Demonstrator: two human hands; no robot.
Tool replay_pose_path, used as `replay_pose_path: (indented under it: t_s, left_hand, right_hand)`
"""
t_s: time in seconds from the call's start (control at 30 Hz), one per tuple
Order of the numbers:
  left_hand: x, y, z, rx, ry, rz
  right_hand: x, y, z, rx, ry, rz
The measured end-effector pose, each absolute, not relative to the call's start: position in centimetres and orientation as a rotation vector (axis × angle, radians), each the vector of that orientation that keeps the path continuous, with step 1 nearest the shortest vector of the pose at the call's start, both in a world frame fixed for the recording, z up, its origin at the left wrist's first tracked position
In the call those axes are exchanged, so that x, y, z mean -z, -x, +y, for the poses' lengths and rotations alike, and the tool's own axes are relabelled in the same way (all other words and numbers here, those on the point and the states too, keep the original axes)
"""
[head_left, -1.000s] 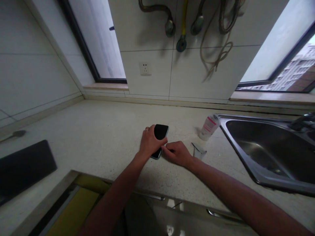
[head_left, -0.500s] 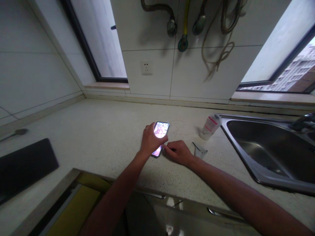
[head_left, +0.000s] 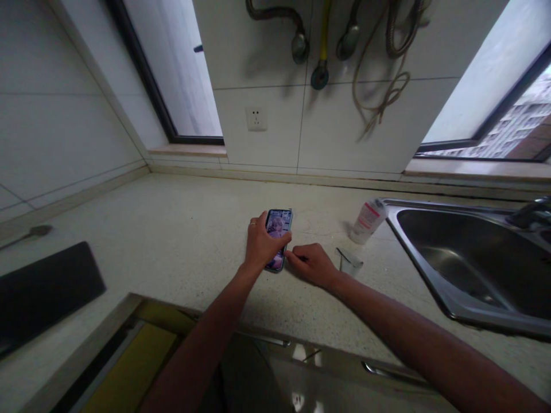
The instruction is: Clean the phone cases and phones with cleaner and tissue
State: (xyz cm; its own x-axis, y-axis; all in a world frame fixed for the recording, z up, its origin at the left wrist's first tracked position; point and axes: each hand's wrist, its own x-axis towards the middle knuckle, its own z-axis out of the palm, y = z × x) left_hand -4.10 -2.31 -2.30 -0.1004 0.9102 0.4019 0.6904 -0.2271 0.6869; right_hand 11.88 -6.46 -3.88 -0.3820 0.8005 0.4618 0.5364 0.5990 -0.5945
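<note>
The grip of the left hand (head_left: 262, 248) is closed around a slim smartphone with a lit screen and a pale blue rim (head_left: 279, 224). The thumb lies across the lower screen and the fingers wrap the far edge, pressing the smartphone flat on the speckled pale stone worktop (head_left: 172, 241) at the middle of the frame, probably to keep it from sliding. The right hand (head_left: 313, 265) rests on the worktop just beside it, thumb and forefinger pinched together at the smartphone's lower right edge. Whether they hold something small cannot be told. The wrist lies low, which would steady fine work at that edge. To the right, near the right hand, lies a small crumpled clear wrapper (head_left: 349, 260). Beyond it a white plastic bottle with a pink label (head_left: 367, 220) leans close to the rim of the stainless steel sink (head_left: 424, 272). Both are apart from the hands. A flat black rectangular slab (head_left: 45, 289) and a metal spoon (head_left: 31, 233) sit well away at the left. A white wall socket (head_left: 255, 118) and hanging hoses (head_left: 301, 40) occupy the tiled wall above.
</note>
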Motion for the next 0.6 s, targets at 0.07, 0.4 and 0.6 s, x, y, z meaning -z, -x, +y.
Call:
replay_pose_path:
  t_s: [0.07, 0.4, 0.6]
  left_hand:
    - [2.2, 4.0, -2.3, -1.269, -1.833, 1.746]
    - [3.2, 3.8, -1.1, -1.389, -1.256, 1.457]
    - [2.6, 3.6, -1.4, -1.414, -1.077, 1.410]
  right_hand:
    - [3.6, -11.9, -6.5, -0.519, 1.107, -2.016]
    - [4.1, -11.1, -6.8, -1.409, 0.904, -1.582]
    - [3.4, -10.9, -7.3, -1.582, 0.904, -1.469]
